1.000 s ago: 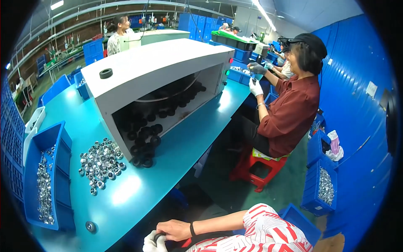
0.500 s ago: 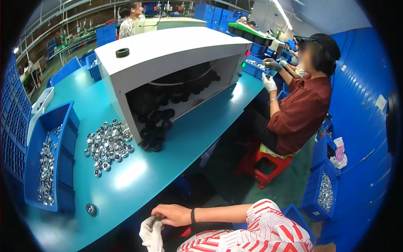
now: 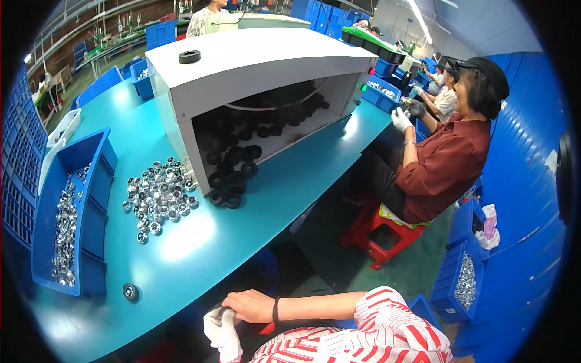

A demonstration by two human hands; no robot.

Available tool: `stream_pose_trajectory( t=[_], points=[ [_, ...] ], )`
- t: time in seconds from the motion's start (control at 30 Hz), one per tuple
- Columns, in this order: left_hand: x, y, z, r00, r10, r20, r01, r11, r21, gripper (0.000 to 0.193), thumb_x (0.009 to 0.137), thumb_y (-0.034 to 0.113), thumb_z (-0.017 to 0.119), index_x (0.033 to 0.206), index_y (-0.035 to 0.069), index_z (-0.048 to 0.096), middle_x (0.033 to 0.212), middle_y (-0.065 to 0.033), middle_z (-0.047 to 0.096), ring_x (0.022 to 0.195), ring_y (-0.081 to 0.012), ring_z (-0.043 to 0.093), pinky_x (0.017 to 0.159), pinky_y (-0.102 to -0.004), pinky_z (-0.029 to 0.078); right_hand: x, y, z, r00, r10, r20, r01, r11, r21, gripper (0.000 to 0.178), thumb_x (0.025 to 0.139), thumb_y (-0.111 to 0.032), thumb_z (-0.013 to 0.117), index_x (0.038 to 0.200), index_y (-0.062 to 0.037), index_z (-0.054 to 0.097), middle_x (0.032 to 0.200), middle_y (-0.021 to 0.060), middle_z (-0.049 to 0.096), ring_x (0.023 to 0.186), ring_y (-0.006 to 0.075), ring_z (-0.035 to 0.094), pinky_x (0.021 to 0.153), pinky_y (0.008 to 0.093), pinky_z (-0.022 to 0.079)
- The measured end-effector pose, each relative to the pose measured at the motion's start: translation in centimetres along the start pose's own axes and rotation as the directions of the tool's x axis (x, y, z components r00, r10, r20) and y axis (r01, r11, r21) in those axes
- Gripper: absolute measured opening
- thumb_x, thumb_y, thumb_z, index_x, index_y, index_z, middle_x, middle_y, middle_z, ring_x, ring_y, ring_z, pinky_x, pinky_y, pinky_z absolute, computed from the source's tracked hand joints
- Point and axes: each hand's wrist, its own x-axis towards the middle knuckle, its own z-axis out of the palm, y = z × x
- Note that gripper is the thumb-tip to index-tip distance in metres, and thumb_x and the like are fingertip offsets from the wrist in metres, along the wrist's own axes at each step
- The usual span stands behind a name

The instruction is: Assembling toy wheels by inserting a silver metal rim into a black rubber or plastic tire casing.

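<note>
Holds the bare right hand [image 3: 251, 307] and the white-gloved left hand [image 3: 224, 334] together low in view, just off the edge of a smooth teal table [image 3: 260, 209]. Holds a small dark piece [image 3: 224, 310], mostly hidden, in the narrowed gloved fingers; bends the right fingers close over it, but cannot tell whether gripping. Wears a thin black band [image 3: 276, 310] on the right wrist and a red-and-white striped sleeve [image 3: 393, 317] above. Has, at the table's near end, a small black wheel with a silver hub [image 3: 130, 293]. Has beyond it, leftward, a long blue plastic bin [image 3: 94, 236] with shiny silver parts [image 3: 65, 251] inside, then a loose heap of round silver parts [image 3: 158, 196]. Shows next a pile of black rings [image 3: 229, 183] at the mouth of a white boxy housing [image 3: 254, 48], with one thick black ring [image 3: 189, 58] lying on top. Shows, rightward, a co-worker in a dark red shirt [image 3: 445, 163], seated on a red plastic stool [image 3: 375, 239].
</note>
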Motion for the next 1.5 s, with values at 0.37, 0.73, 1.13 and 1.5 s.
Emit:
stream_pose_trajectory(
  t=[0.37,0.73,1.13,1.5],
  points=[
    [-0.1,1.3,-2.5,0.994,-0.007,0.111,-0.015,0.98,0.197,0.029,0.082,0.001,0.062,0.11,-0.005,0.057,0.1,-0.0153,0.065,0.088,-0.0195,0.063,0.079,-0.0295,0.051,-0.7,-0.4,1.1,0.999,0.048,-0.014,-0.044,0.981,0.188,0.028,0.082,-0.009,0.059,0.11,-0.0055,0.054,0.094,0.0166,0.056,0.087,0.0354,0.058,0.075,0.0407,0.049],
    [0.5,2.3,-1.5,0.993,0.022,0.115,-0.039,0.989,0.145,0.022,0.08,0.012,0.068,0.098,-0.001,0.063,0.085,-0.0135,0.066,0.074,-0.0198,0.064,0.069,-0.0296,0.051,-0.4,-1.0,-0.7,0.999,-0.026,-0.027,0.025,0.999,-0.025,0.034,0.074,0.0,0.065,0.106,-0.0017,0.053,0.085,0.0155,0.054,0.075,0.0338,0.058,0.063,0.0393,0.049],
    [-0.1,1.1,-3.8,0.881,-0.283,0.378,0.444,0.768,-0.461,0.035,0.087,0.011,0.062,0.115,-0.009,0.052,0.098,-0.0129,0.063,0.082,-0.016,0.064,0.071,-0.0262,0.055,-0.9,-1.4,0.4,0.943,0.323,0.081,-0.319,0.806,0.498,0.029,0.084,-0.006,0.064,0.112,0.0001,0.058,0.087,0.0099,0.06,0.074,0.0157,0.06,0.064,0.0256,0.051],
    [-1.0,1.9,-3.2,0.951,-0.227,0.211,0.282,0.916,-0.285,0.041,0.079,0.001,0.068,0.115,-0.008,0.052,0.097,-0.0136,0.063,0.085,-0.0165,0.064,0.076,-0.0258,0.054,-0.1,-2.2,-0.2,0.963,0.262,0.057,-0.265,0.893,0.363,0.017,0.087,-0.011,0.063,0.1,0.0006,0.065,0.085,0.0101,0.061,0.069,0.015,0.061,0.061,0.0247,0.048]
  ],
)
